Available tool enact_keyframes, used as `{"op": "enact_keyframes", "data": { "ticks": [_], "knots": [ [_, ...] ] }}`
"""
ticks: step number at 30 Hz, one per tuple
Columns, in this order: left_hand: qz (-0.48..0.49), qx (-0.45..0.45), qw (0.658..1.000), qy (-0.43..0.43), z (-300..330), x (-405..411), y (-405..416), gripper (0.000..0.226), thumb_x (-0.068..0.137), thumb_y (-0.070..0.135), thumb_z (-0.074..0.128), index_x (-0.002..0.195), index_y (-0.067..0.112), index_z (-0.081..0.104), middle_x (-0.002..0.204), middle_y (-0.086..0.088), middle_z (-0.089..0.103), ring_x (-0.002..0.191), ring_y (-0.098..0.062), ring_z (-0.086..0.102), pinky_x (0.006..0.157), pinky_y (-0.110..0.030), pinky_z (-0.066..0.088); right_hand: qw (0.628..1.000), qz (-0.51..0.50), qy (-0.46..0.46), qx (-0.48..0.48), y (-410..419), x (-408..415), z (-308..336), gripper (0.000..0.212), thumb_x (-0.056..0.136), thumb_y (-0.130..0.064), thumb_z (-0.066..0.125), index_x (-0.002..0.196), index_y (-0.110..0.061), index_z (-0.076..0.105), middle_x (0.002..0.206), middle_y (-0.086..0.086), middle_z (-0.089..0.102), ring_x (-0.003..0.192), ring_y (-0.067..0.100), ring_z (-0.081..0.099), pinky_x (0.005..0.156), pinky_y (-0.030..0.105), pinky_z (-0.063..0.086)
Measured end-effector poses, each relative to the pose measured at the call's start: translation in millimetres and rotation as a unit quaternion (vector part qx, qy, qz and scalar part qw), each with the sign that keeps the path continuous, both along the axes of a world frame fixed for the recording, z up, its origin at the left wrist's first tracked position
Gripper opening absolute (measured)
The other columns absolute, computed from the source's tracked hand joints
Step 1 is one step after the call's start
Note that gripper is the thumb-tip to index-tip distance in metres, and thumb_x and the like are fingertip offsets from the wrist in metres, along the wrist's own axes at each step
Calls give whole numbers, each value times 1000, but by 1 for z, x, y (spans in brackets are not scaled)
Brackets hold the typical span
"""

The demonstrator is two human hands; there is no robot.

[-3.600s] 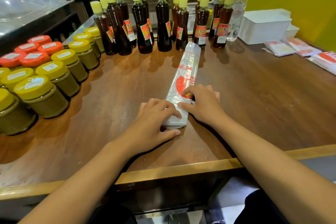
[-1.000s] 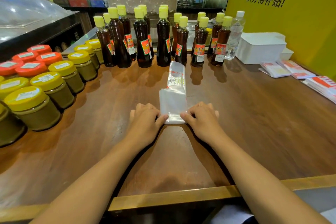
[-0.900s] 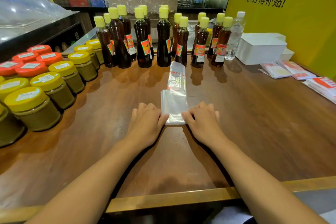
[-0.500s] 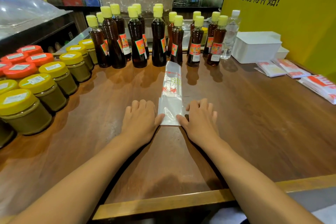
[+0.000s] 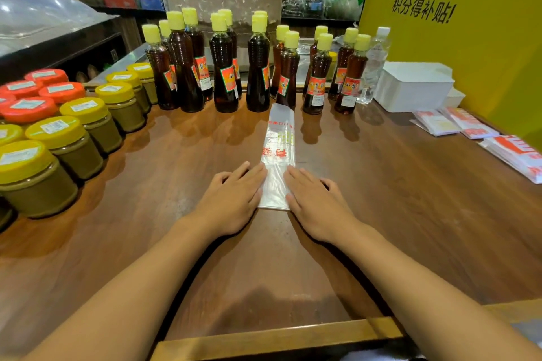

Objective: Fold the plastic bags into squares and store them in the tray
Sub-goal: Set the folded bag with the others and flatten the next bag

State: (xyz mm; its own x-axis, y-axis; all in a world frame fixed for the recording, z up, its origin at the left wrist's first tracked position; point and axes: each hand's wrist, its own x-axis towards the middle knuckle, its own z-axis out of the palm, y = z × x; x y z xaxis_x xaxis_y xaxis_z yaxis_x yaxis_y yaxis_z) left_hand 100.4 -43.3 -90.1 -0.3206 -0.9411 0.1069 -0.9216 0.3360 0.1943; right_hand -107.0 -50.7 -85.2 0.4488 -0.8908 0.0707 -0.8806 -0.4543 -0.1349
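Bag: plastic bag [image 5: 278, 155] a long strip on worktop [image 5: 381, 214], not yet square.
Grip: left hand [image 5: 231, 199], right hand [image 5: 316, 202] flat, fingers straight, pressing it.
Left: folding, storing in white tray [image 5: 410, 91].

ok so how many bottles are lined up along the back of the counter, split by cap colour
yellow-cap bottles: 14
white-cap bottle: 1
total: 15
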Motion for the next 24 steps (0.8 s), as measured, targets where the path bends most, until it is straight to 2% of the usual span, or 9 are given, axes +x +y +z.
{"op": "enact_keyframes", "data": {
  "ticks": [4, 9, 12, 17, 24],
  "knots": [
    [3, 1, 1000, 31, 1, -1, 1, 49, 109, 30, 24, 158, 27, 19, 167, 13, 12, 154, -7, 3, 115, -30, 13, 997, 31, 38, 53, -15, -9, 9, 60, 107, -41, 20, 162, -22, 7, 169, -7, 2, 154, 8, 0, 121, 37, 6],
    [-24, -12, 1000, 11, 1, 2, -2, 60, 106, 24, 27, 161, 29, 3, 168, 14, -6, 154, -9, -8, 119, -36, 13, 998, 32, 34, 35, -17, -8, 5, 61, 106, -45, 20, 162, -26, 5, 169, -9, -1, 154, 5, -4, 123, 37, 1],
    [-60, -2, 998, 12, 5, 0, -4, 61, 103, 18, 30, 159, 32, 11, 168, 14, 8, 154, -8, 0, 119, -33, 11, 998, 30, 35, 47, -19, -10, 2, 61, 106, -46, 18, 162, -28, 1, 168, -12, -6, 153, 4, -8, 124, 38, -2],
    [-22, 33, 999, -20, 2, 12, -12, 56, 107, 38, 21, 161, 34, 6, 168, 17, 3, 154, -6, 0, 123, -33, 7, 998, 31, 24, 49, -21, -11, 1, 63, 105, -52, 18, 162, -29, 3, 168, -13, -5, 153, 4, -6, 125, 40, -1],
    [-14, 47, 999, 6, 4, 20, -14, 60, 104, 53, 31, 159, 38, 14, 167, 20, 7, 154, -7, 2, 121, -33, 6, 998, 30, 6, 55, -21, -13, 7, 71, 101, -64, 23, 161, -31, 8, 168, -14, 2, 153, 4, -1, 125, 39, 2]
  ]
}}
